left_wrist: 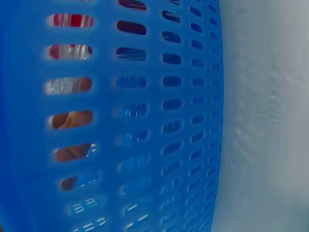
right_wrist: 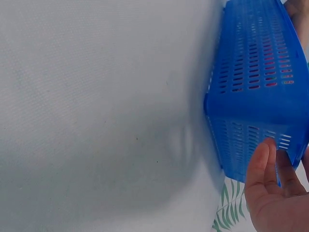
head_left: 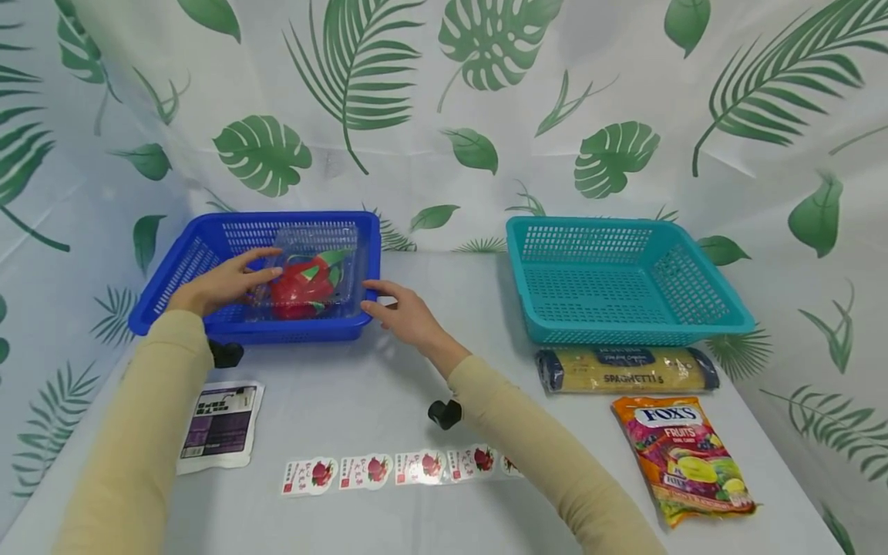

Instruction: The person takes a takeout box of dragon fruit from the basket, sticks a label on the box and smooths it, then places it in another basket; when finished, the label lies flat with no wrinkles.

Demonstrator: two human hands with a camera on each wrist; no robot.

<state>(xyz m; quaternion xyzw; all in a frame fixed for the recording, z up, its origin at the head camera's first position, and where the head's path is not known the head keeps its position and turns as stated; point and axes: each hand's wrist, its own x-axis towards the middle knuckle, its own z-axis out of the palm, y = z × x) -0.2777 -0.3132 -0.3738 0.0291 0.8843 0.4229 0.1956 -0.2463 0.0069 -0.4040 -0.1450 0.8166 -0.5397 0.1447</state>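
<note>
A clear plastic box with red and green dragon fruit inside lies in the blue basket. My left hand reaches over the basket's left part, with its extended thumb and a finger at the left edge of the box. At the basket's right end is my right hand: two digits lie over the rim, and in the right wrist view other fingers press against the outer wall. Parts of the left hand and the red fruit show through the slots of the basket wall in the left wrist view.
On the right stands a teal basket, with a spaghetti pack and a Fox's candy bag before it. A white and purple packet lies front left. A strip of dragon fruit stickers lies at the front.
</note>
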